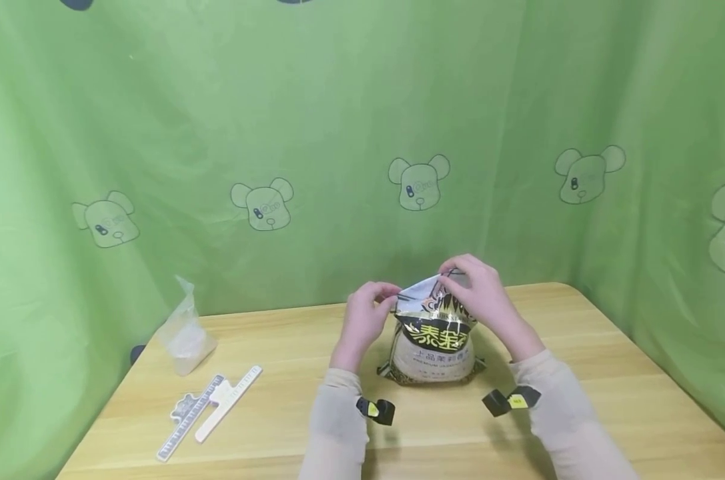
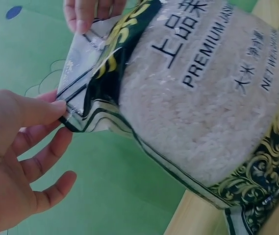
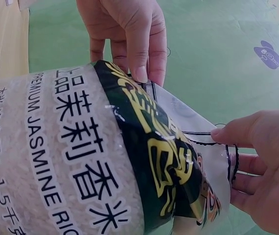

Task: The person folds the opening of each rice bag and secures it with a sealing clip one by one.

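Observation:
A bag of jasmine rice (image 1: 435, 360) stands upright on the table, its clear lower part full of white grains and its dark band printed in gold. The top of the bag is partly folded over, showing a whitish inner side (image 3: 183, 113). My left hand (image 1: 365, 320) pinches the left corner of that top between thumb and index finger; in the left wrist view its other fingers (image 2: 51, 156) spread loosely. My right hand (image 1: 479, 293) pinches the top edge at the right, thumb in front and fingers behind.
At the left of the wooden table (image 1: 290, 413) lie a grey ruler-shaped clip (image 1: 191, 417) and a white one (image 1: 229, 403), overlapping. Behind them stands a small clear plastic bag (image 1: 188, 340) with whitish contents. A green curtain (image 1: 338, 120) hangs behind the table.

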Motion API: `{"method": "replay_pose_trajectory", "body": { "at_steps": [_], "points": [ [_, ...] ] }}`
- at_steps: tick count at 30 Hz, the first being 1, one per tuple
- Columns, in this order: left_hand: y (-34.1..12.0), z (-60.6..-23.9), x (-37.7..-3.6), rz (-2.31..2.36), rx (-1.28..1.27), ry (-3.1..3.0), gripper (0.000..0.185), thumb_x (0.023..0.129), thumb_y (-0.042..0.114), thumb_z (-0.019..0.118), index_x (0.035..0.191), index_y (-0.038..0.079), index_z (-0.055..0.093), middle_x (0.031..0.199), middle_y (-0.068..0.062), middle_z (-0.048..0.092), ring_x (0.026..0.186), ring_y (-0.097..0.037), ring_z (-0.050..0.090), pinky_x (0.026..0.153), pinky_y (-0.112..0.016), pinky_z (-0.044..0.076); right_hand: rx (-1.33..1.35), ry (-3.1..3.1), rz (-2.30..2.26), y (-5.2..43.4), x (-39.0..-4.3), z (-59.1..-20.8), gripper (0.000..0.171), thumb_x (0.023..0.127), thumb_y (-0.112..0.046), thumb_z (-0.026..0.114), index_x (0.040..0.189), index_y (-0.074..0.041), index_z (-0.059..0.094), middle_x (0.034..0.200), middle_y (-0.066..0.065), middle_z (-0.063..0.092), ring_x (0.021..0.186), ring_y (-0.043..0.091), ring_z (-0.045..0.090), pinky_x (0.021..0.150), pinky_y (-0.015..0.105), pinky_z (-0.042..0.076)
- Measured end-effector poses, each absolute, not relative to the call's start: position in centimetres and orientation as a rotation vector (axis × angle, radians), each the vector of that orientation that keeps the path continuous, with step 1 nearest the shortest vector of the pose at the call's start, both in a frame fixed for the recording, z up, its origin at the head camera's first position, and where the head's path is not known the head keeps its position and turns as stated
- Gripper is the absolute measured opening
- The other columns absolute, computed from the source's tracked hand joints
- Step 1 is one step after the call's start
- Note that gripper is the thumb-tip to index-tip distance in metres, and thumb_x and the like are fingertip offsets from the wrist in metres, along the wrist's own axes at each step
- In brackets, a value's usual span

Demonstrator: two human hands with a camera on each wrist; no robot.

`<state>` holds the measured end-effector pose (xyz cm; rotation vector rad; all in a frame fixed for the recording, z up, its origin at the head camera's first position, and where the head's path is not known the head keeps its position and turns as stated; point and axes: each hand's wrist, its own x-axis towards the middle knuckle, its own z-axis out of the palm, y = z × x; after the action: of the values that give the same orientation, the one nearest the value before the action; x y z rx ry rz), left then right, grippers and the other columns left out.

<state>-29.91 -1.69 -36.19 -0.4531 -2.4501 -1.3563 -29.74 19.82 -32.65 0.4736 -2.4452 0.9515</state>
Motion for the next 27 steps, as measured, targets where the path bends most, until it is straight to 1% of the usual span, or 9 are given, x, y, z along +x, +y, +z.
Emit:
{"method": "replay_pose_trajectory", "body": {
  "at_steps": [7,12,18,27],
  "points": [
    [-1.6,-36.5,-29.7,-1.206,-0.480,-2.446,0.015,0.091,0.014,0.066,0.105,0.013,0.072,0.098,-0.001,0.070,0.085,-0.010,0.061,0.075,-0.023,0.051,0.487,-2.415,0.933,20.2,-29.6,-32.8,0.015,0.091,-0.013,0.065,0.103,-0.003,0.065,0.113,0.019,0.065,0.112,0.039,0.058,0.102,0.062,0.041],
    [-2.3,-36.7,-29.2,-1.096,-0.489,-2.467,0.015,0.092,0.014,0.065,0.105,0.015,0.072,0.097,0.001,0.069,0.085,-0.010,0.062,0.072,-0.020,0.050,0.481,-2.418,0.923,20.3,-29.6,-32.9,0.016,0.092,-0.014,0.065,0.103,-0.003,0.065,0.114,0.019,0.065,0.112,0.038,0.058,0.102,0.062,0.041],
    [-3.9,-36.5,-28.4,-0.961,-0.539,-2.442,0.014,0.092,0.016,0.065,0.104,0.015,0.072,0.096,0.002,0.070,0.086,-0.012,0.063,0.077,-0.025,0.053,0.486,-2.424,0.943,20.3,-29.6,-32.8,0.015,0.092,-0.012,0.064,0.104,-0.003,0.065,0.115,0.020,0.065,0.113,0.039,0.058,0.103,0.062,0.041],
    [-7.7,-36.4,-26.6,-0.684,-0.605,-2.373,0.010,0.089,0.016,0.069,0.098,0.016,0.073,0.090,0.003,0.071,0.081,-0.013,0.064,0.073,-0.027,0.054,0.498,-2.438,0.955,19.9,-29.6,-32.7,0.015,0.092,-0.012,0.064,0.104,-0.003,0.064,0.115,0.020,0.065,0.115,0.040,0.057,0.104,0.063,0.040]
  ]
}}
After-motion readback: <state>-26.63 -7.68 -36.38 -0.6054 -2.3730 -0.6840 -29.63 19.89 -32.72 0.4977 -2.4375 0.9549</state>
